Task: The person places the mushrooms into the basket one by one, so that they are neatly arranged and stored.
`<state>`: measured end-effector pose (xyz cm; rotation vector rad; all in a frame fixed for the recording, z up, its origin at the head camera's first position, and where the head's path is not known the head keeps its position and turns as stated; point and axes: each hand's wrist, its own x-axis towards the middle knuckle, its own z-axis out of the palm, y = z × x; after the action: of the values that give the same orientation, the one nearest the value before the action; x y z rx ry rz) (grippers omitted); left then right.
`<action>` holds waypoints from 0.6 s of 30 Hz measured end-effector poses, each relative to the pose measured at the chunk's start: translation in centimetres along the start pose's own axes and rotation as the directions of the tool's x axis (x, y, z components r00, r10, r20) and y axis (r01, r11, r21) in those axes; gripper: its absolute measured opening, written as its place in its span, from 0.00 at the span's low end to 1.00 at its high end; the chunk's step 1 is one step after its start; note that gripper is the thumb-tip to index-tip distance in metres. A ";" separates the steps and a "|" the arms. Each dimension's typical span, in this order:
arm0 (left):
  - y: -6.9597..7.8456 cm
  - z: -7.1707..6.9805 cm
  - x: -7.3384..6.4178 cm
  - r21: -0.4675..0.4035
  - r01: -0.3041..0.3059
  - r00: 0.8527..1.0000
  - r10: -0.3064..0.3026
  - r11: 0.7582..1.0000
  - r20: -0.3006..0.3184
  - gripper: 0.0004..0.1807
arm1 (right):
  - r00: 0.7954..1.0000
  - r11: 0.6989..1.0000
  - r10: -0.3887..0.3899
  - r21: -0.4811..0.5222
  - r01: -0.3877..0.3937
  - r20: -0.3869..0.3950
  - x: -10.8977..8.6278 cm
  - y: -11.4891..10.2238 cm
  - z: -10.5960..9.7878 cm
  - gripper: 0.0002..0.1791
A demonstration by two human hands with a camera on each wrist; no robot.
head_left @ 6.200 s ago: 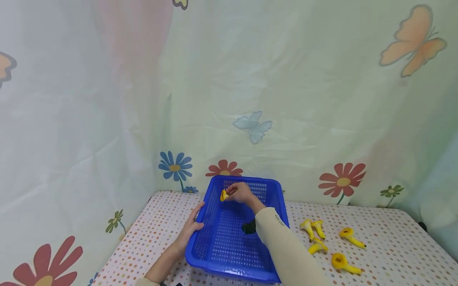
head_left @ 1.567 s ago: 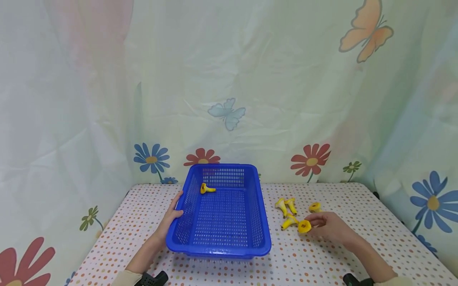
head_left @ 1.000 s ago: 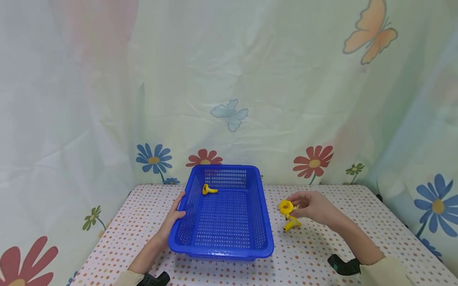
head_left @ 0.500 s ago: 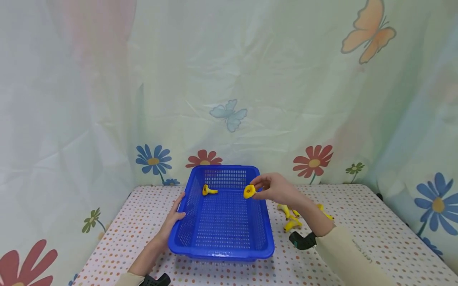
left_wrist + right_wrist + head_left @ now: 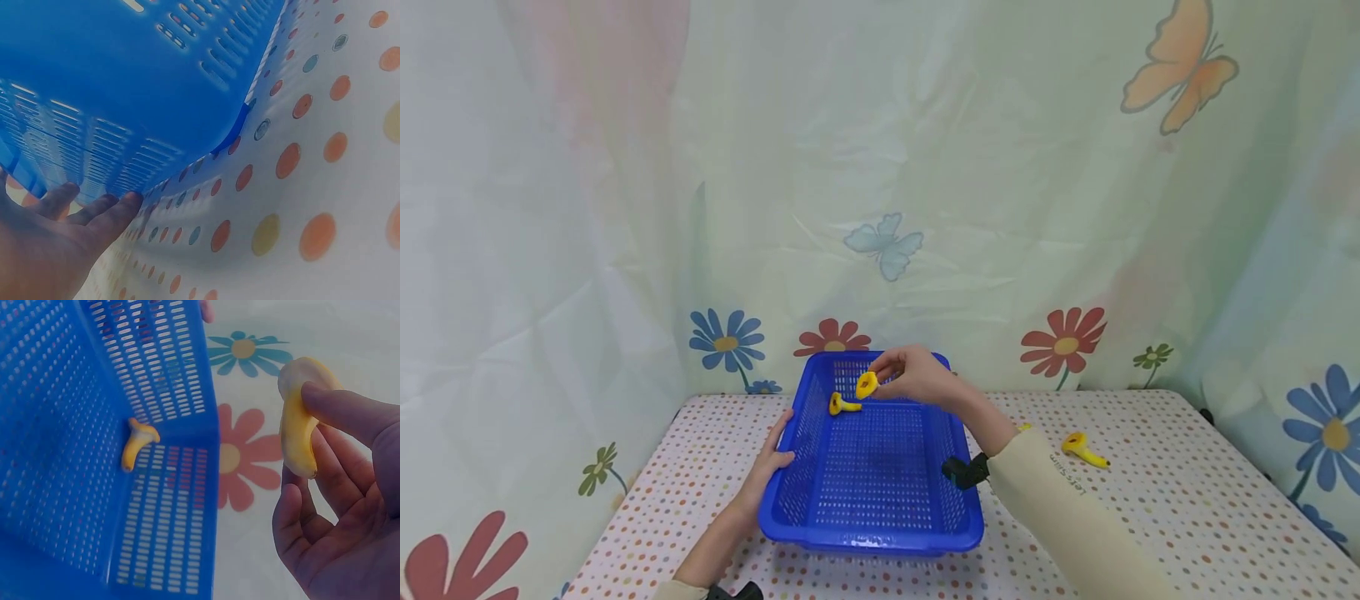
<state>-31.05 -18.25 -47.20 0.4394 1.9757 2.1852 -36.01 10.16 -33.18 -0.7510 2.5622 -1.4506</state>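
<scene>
One yellow mushroom [image 5: 297, 434], pinched by right fingers [image 5: 337, 478], shifted leftward

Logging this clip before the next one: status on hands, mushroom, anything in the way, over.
Left hand against the basket. Right hand pinching yellow mushroom, appears over basket. Second mushroom inside; nothing seen blocking.

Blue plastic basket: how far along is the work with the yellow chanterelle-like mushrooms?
Looks done: one yellow chanterelle-like mushroom lies inside the blue plastic basket, toward its far left corner. In hand: the right hand pinches a second mushroom, seen over the basket; the left hand touches the basket's left side. Probably left: a third mushroom on the dotted tablecloth; a yellow bit beside the sleeve suggests more, number hidden.
</scene>
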 end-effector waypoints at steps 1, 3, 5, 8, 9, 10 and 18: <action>0.0 -0.1 0.0 -0.001 0.000 1.000 0.000 1.000 -0.002 0.36 | 1.000 1.000 -0.003 0.001 0.003 0.001 0.5 -0.1 0.3 0.16; 0.0 -0.2 -0.1 -0.005 -0.002 1.000 0.002 1.000 -0.005 0.36 | 1.000 1.000 -0.016 0.003 0.016 0.006 1.5 -0.2 1.1 0.16; 0.0 -0.3 -0.1 -0.003 -0.005 1.000 0.005 1.000 -0.006 0.36 | 1.000 1.000 -0.022 0.002 0.022 0.011 2.4 -0.1 1.8 0.16; 0.0 -0.3 -0.1 0.002 -0.011 1.000 0.011 1.000 0.000 0.36 | 0.999 0.999 -0.035 -0.018 0.036 0.021 3.6 0.4 2.9 0.15; 0.0 -0.4 -0.2 -0.001 -0.010 1.000 0.010 1.000 0.007 0.36 | 0.999 0.999 -0.033 -0.028 0.034 0.025 3.9 0.6 3.2 0.15; 0.0 -0.4 -0.2 0.000 -0.008 1.000 0.008 1.000 0.015 0.36 | 0.999 0.999 -0.028 -0.034 0.029 0.029 4.2 0.9 3.6 0.15; -0.1 -0.6 0.2 -0.019 0.019 0.998 -0.018 1.000 0.064 0.37 | 1.000 0.996 0.028 -0.091 -0.026 0.015 5.9 2.6 5.1 0.14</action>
<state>-31.46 -18.74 -47.38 0.4800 1.9159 2.1495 -40.48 4.55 -37.16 -0.7335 2.6307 -1.3229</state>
